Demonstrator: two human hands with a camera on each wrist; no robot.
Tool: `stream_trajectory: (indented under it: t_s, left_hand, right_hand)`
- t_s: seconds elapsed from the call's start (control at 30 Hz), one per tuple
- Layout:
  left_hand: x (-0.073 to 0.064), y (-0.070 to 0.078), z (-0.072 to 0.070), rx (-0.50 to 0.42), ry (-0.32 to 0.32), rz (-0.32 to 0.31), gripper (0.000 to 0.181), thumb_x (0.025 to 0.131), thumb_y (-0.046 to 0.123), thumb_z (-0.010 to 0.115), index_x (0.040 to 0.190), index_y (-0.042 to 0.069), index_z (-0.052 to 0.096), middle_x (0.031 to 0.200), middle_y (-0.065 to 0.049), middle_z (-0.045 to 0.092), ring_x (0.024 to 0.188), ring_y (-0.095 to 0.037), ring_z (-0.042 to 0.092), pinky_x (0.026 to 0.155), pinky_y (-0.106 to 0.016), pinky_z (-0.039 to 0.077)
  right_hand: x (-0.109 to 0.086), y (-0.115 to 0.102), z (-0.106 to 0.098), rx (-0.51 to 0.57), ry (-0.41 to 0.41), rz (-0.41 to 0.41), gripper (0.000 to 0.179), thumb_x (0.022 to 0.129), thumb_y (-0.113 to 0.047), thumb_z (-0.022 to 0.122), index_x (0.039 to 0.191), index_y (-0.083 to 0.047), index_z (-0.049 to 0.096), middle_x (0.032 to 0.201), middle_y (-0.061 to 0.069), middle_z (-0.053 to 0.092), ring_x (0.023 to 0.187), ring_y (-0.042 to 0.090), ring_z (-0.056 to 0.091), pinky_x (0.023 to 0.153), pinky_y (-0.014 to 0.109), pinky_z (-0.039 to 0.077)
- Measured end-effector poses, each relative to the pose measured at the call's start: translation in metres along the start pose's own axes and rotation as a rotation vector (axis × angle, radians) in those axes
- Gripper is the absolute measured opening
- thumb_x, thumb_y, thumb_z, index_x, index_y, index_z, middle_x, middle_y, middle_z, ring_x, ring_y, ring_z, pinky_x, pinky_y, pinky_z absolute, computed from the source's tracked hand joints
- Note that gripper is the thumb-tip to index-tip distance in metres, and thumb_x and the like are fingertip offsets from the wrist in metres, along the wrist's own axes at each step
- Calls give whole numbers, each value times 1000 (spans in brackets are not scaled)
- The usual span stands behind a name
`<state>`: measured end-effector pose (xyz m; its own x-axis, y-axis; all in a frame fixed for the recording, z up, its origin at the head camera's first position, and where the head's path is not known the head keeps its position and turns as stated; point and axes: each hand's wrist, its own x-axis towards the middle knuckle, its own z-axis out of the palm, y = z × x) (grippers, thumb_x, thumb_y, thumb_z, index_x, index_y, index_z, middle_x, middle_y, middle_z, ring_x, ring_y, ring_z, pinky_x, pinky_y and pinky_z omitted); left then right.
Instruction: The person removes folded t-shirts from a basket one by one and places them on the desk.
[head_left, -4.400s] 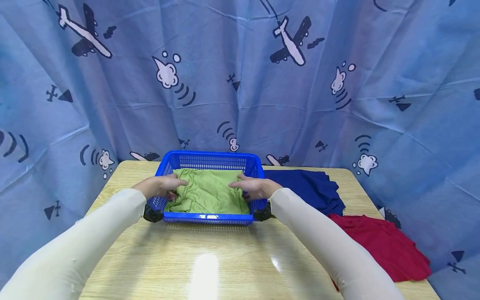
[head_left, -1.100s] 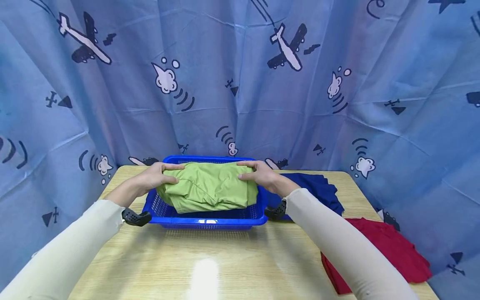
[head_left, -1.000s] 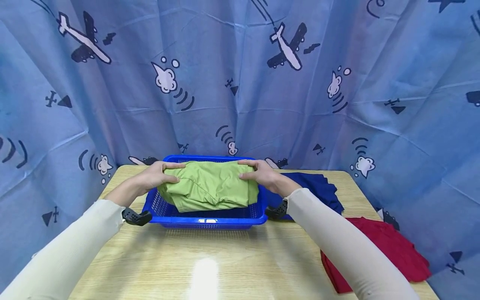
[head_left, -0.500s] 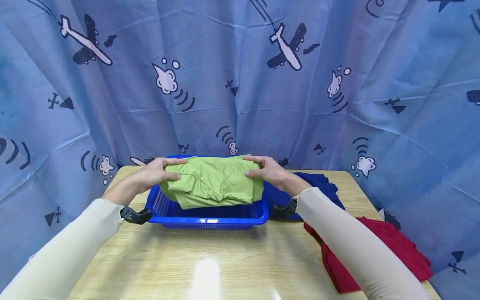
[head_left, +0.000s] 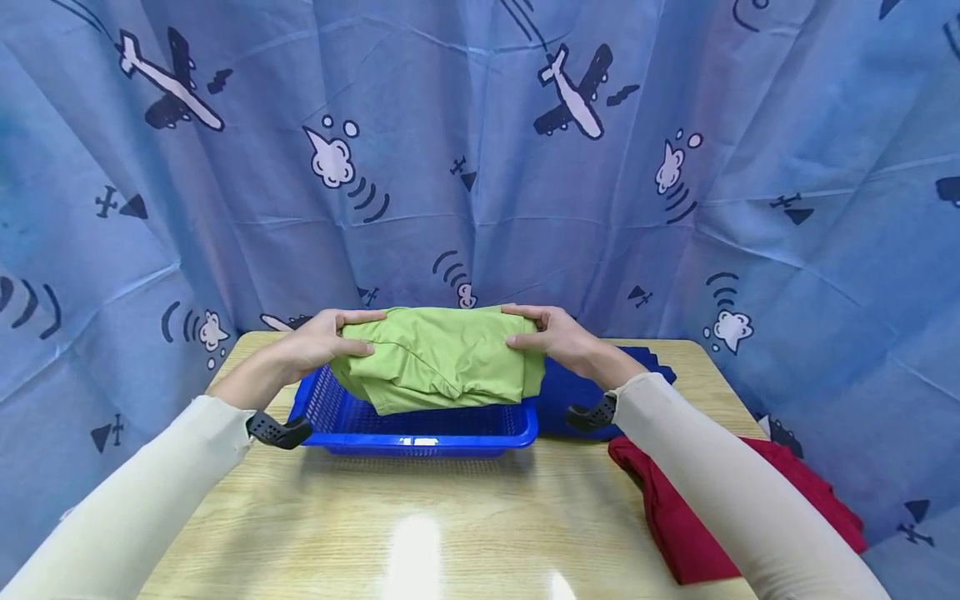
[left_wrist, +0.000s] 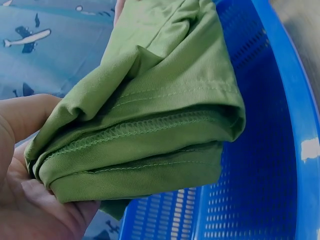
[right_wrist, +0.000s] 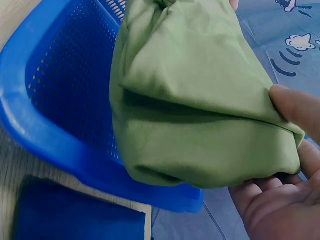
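Note:
A folded light-green garment (head_left: pixel 450 354) hangs above the blue plastic basket (head_left: pixel 360 439), covering much of its back half in the head view. My left hand (head_left: pixel 315 342) grips its left end, thumb on the near face and fingers over the top. At the opposite end my right hand (head_left: pixel 562 340) holds it the same way. Stacked layers with stitched hems show on the garment (left_wrist: pixel 145 135) in the left wrist view, the left hand (left_wrist: pixel 35 200) around their edge. In the right wrist view, the right hand (right_wrist: pixel 277 207) pinches a smooth folded end between thumb and fingers.
The basket's perforated inside shows below the garment. Dark-blue cloth (head_left: pixel 562 400) lies right of the basket, partly behind my right arm. Farther right, red cloth (head_left: pixel 690 533) lies at the wooden table's (head_left: pixel 337 533) right side. A blue patterned curtain (head_left: pixel 420 167) hangs behind.
Both hands, at first reaching into the basket over the garment lying there, have lifted it out. Over the last second it has risen and shifted right, uncovering more of the basket's inside.

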<state>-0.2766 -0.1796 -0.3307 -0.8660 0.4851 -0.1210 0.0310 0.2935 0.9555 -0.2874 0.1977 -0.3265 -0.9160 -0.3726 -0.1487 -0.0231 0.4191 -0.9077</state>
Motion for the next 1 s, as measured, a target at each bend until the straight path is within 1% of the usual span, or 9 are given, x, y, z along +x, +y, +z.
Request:
stream_trajectory:
  t_s: [0.1, 0.23, 0.33, 0.47, 0.67, 0.73, 0.83, 0.93, 1.0]
  left_hand:
    - [2, 3, 6, -13, -16, 17, 70, 94, 1, 63, 158, 6, 34, 122, -3, 68, 88, -4, 69, 82, -20, 57]
    - [6, 8, 14, -39, -37, 25, 71, 94, 0, 62, 158, 6, 33, 130, -10, 64, 92, -5, 70, 85, -21, 57]
    - [8, 13, 19, -53, -37, 25, 71, 93, -2, 61, 158, 7, 34, 134, -15, 61, 93, -6, 70, 85, -22, 58]
    - [11, 20, 25, -51, -32, 37, 71, 93, -3, 61, 158, 7, 34, 135, -18, 60, 92, -7, 70, 83, -23, 59]
    - [15, 29, 33, -38, -41, 56, 71, 93, -4, 61, 158, 9, 34, 139, -22, 58, 94, -7, 69, 83, -23, 58]
    - [16, 32, 37, -25, -48, 67, 71, 93, -3, 62, 158, 9, 35, 140, -23, 57, 96, -6, 68, 85, -23, 58]
    - [17, 37, 44, -8, -49, 77, 72, 92, -4, 63, 157, 9, 36, 139, -23, 58, 96, -7, 67, 85, -22, 58]
    - [19, 39, 50, -9, -59, 87, 72, 91, -6, 63, 157, 9, 37, 140, -23, 58, 97, -7, 66, 86, -22, 57]
    - [21, 40, 55, -8, -69, 99, 73, 90, -7, 63, 157, 9, 37, 140, -22, 58, 98, -7, 65, 86, -21, 56]
  right_hand:
    - [-4, 3, -5, -8, 18, -3, 64, 96, -12, 68, 155, -17, 43, 147, 16, 53, 108, 10, 62, 89, 23, 54]
    - [-10, 6, -14, -16, 36, -9, 64, 97, -12, 68, 155, -17, 42, 149, 16, 51, 110, 10, 60, 89, 21, 53]
    - [-14, 7, -20, -16, 41, -23, 65, 97, -11, 67, 156, -16, 41, 150, 17, 50, 111, 7, 60, 89, 19, 53]
    - [-19, 5, -29, -11, 49, -40, 66, 96, -10, 68, 155, -14, 42, 147, 17, 54, 107, 2, 61, 87, 17, 53]
    - [-28, 2, -42, -27, 64, -37, 65, 95, -13, 69, 155, -15, 43, 138, 10, 60, 103, -1, 63, 87, 16, 53]
    - [-33, 3, -47, -35, 69, -31, 66, 96, -14, 69, 155, -16, 42, 140, 11, 59, 104, -2, 63, 87, 16, 53]
    - [-38, 7, -53, -43, 69, -35, 66, 96, -14, 69, 156, -16, 41, 147, 14, 53, 107, -4, 61, 88, 15, 53]
    - [-44, 10, -58, -55, 68, -40, 67, 96, -16, 70, 156, -15, 40, 153, 16, 47, 109, -5, 59, 89, 14, 52]
    - [-48, 13, -62, -65, 74, -39, 68, 96, -17, 70, 156, -14, 40, 154, 17, 46, 109, -5, 58, 89, 13, 51]
